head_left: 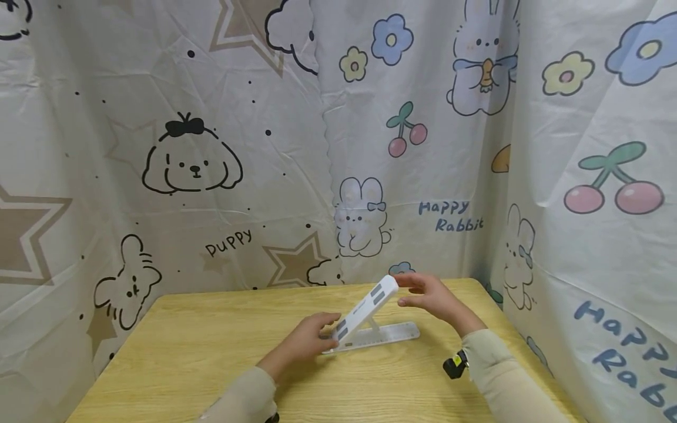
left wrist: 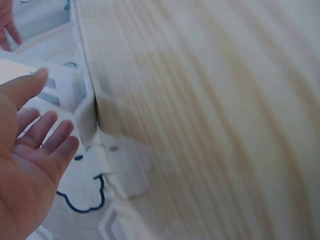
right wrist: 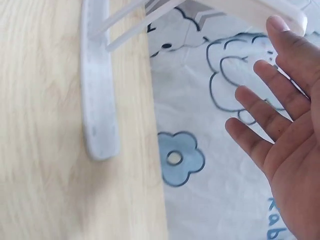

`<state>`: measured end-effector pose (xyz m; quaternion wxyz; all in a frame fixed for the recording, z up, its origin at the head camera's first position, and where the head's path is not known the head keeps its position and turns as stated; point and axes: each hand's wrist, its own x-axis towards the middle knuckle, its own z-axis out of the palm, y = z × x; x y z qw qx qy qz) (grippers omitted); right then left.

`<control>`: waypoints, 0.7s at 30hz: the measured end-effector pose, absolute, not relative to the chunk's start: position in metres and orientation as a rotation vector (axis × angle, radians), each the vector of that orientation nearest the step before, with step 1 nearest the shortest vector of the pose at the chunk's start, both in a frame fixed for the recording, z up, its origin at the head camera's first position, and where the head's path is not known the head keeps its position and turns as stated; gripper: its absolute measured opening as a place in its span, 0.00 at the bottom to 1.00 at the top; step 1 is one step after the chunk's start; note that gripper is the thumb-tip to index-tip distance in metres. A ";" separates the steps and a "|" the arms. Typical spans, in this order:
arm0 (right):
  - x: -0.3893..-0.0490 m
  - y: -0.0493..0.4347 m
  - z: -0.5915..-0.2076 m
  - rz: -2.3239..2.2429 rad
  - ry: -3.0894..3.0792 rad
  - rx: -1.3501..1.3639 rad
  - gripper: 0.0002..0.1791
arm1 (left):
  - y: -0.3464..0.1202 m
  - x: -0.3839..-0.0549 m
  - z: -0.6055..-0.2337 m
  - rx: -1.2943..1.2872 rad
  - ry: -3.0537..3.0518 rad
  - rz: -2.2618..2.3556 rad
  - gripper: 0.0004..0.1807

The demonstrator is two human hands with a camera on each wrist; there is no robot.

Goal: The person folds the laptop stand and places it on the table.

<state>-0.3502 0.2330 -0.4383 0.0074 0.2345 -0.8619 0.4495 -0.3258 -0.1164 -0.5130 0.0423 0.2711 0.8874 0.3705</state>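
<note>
One left hand (head_left: 305,339), one right hand (head_left: 431,296), both loosely spread, gripping nothing, white stand (head_left: 364,310) between, contact unclear

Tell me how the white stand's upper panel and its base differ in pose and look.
The upper panel slopes upward, while the base lies flat on the table. The upper panel shows grey strips; the base shows a line of small marks instead. Both are long, narrow and whitish.
</note>
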 end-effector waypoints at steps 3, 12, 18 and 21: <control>-0.351 0.242 -0.448 1.347 -2.750 0.725 0.34 | -0.109 -0.323 -0.510 0.873 2.742 1.224 0.34; -0.351 0.268 -0.481 1.269 -2.902 0.682 0.33 | -0.086 -0.314 -0.502 0.877 2.835 1.369 0.34; -0.353 0.281 -0.499 1.315 -2.941 0.680 0.33 | -0.076 -0.312 -0.496 0.892 2.879 1.411 0.32; -0.352 0.287 -0.507 1.360 -2.952 0.683 0.33 | -0.072 -0.311 -0.495 0.900 2.871 1.422 0.31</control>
